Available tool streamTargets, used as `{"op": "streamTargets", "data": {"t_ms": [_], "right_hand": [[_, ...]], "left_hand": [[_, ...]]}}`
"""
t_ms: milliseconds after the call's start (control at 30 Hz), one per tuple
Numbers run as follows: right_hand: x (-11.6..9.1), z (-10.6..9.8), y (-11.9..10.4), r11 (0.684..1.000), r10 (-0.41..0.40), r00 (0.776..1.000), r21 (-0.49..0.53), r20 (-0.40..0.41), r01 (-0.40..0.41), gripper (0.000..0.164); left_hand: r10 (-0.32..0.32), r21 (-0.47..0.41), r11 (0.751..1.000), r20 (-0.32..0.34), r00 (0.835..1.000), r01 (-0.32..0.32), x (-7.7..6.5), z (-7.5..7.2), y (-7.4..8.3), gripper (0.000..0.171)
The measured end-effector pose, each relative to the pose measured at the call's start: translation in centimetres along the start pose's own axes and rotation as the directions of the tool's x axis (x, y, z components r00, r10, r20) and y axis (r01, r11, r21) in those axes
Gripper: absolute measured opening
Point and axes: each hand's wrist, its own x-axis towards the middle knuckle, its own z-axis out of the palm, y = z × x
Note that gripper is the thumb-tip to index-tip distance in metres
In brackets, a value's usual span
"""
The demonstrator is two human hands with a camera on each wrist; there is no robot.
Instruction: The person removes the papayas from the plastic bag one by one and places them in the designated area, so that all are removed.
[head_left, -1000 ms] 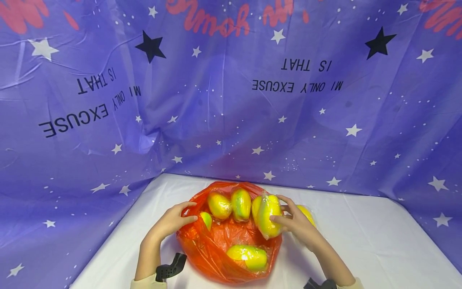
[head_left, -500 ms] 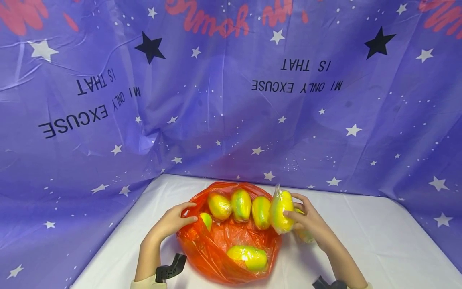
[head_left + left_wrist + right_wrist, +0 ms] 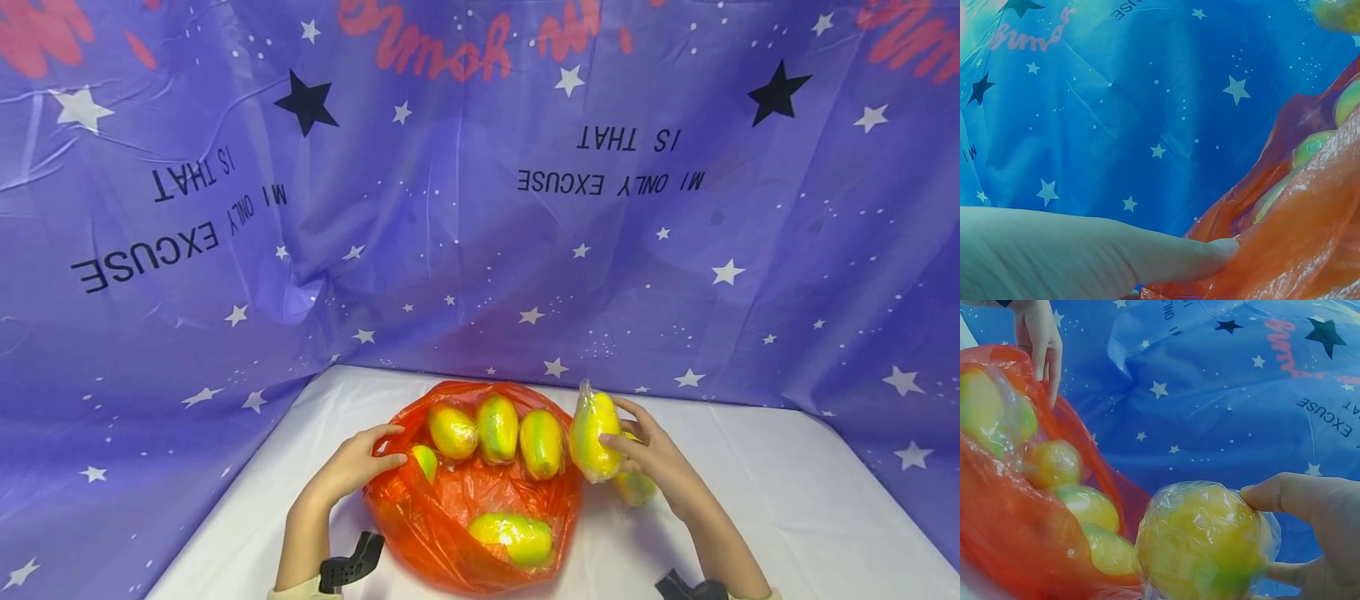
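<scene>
A red plastic bag (image 3: 420,533) sits with its mouth spread wide. My left hand (image 3: 351,465) grips its left rim, and the thumb lies on the film in the left wrist view. Beyond the right rim, my right hand (image 3: 654,454) holds a yellow-green mango (image 3: 592,437) in clear wrap, thumb on the near side. In the right wrist view that wrapped mango (image 3: 1200,540) appears apart from those in the bag. Several mangoes are inside, among them one at the back (image 3: 497,427), one at the back right (image 3: 542,443) and one at the front (image 3: 517,537). Red film partly hides the leftmost mango (image 3: 424,462).
Another wrapped mango (image 3: 636,488) lies on the white tabletop (image 3: 780,500), partly behind my right hand. A purple cloth (image 3: 480,208) with stars and lettering hangs around the back and sides of the table.
My right hand has moved rightward with the wrapped mango, from over the bag's right side to just outside it. The back-right mango inside is uncovered. My left hand has kept its hold.
</scene>
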Motion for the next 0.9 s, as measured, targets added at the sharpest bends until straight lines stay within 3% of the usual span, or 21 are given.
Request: {"op": "streamTargets", "data": {"t_ms": [333, 900], "right_hand": [[-0.1, -1.2, 0.2, 0.997, -0.023, 1.000, -0.073, -0.005, 0.022, 0.071], [-0.5, -3.6, 0.1, 0.997, -0.035, 0.998, -0.073, -0.047, 0.031, 0.072]], "left_hand": [[0.002, 0.002, 1.000, -0.003, 1.000, -0.002, 0.0, 0.1, -0.1, 0.046], [0.004, -0.008, 1.000, -0.002, 1.000, -0.004, -0.2, -0.1, 0.0, 0.046]]}}
